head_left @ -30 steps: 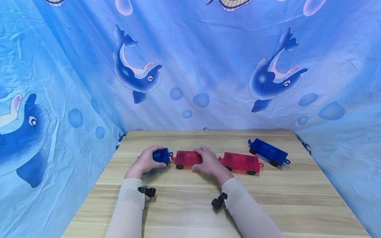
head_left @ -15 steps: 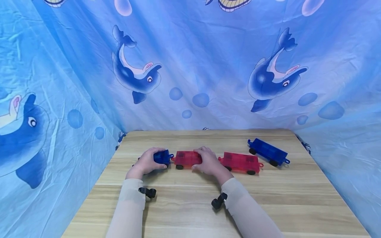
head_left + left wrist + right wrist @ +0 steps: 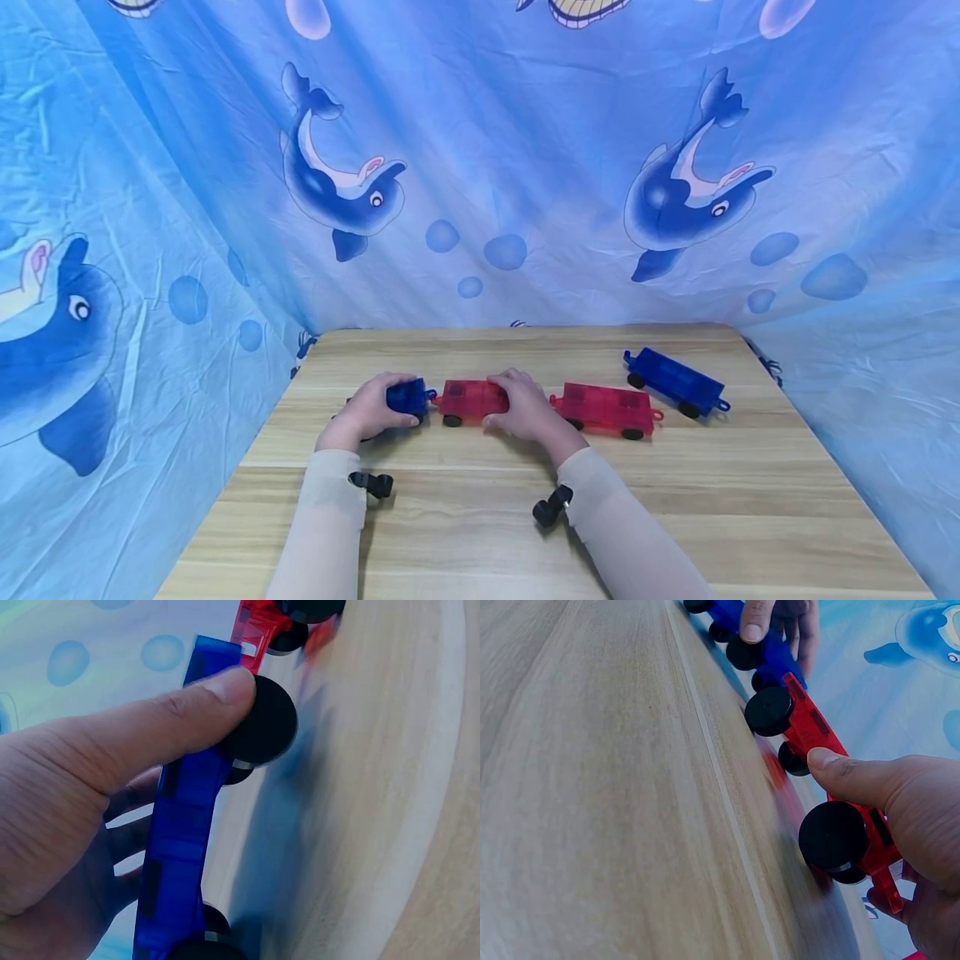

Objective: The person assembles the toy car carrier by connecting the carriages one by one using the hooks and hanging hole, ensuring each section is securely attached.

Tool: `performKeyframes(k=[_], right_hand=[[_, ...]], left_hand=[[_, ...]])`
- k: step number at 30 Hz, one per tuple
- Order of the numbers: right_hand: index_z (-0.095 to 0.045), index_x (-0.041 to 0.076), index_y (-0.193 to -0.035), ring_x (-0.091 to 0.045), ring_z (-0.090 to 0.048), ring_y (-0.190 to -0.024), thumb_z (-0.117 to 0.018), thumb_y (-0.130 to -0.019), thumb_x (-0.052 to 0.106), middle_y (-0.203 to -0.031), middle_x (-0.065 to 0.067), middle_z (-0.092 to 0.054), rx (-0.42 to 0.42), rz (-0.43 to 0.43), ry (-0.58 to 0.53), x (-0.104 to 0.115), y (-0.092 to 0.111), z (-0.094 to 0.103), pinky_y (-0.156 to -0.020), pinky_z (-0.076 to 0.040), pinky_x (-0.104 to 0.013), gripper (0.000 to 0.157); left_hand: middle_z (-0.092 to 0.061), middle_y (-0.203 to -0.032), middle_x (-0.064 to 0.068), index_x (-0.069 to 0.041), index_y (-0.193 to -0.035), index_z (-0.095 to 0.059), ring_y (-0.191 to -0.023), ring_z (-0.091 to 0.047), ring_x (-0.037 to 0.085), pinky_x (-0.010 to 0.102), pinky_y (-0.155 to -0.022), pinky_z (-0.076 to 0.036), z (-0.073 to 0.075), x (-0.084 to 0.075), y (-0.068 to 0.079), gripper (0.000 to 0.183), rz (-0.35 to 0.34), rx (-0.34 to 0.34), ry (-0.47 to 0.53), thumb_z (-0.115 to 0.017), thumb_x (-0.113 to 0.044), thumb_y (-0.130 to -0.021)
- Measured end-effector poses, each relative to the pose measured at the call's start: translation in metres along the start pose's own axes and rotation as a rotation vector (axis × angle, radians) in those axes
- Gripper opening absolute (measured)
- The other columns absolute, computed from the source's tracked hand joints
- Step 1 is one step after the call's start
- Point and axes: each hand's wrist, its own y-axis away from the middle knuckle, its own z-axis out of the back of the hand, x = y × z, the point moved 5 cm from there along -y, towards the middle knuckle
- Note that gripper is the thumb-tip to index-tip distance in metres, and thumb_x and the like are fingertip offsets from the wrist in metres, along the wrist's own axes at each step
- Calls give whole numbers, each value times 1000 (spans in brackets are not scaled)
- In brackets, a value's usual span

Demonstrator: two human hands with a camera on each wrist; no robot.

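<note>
My left hand [image 3: 367, 414] grips a translucent blue toy train car [image 3: 405, 397] by its sides, thumb on the near side. In the left wrist view the thumb lies on the blue body beside a black wheel [image 3: 262, 720]. My right hand [image 3: 523, 408] holds a red toy train car [image 3: 463, 400] between thumb and fingers, as the right wrist view also shows. Both cars stand in line on the table. The blue car's end ring [image 3: 431, 394] overlaps the red car's hook; whether they are linked I cannot tell. The blue car's far left end is mostly hidden by my hand.
A second red car [image 3: 606, 408] stands just right of my right hand. Behind it, a second blue car [image 3: 677, 381] sits at a slant. The wooden table [image 3: 465, 517] ends at a blue dolphin-print curtain [image 3: 480, 167] at the back and sides.
My left hand has brought the blue car slightly toward me, and its ring has come down from above onto the red car's hook. My right hand has stayed still.
</note>
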Motion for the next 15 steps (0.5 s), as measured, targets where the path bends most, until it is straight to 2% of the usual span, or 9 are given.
performKeyframes(k=[9, 15], right_hand=[[-53, 15, -155, -29, -45, -139, -89, -84, 38, -144, -4, -55, 15, 10, 5, 1, 0, 1, -115, -37, -55, 83], [-53, 15, -155, -29, -44, -140, -90, -84, 37, -145, -3, -55, 30, 4, 4, 2, 0, 2, -115, -38, -54, 83]], left_hand=[[-52, -153, 14, -22, -151, -58, -141, -47, 44, 65, -110, -42, -2, 1, 1, 82, -1, 37, -16, -95, -26, -79], [-49, -156, 14, -24, -152, -57, -142, -44, 46, 67, -109, -41, 0, 4, 2, 84, 6, 40, -28, -96, -30, -78]])
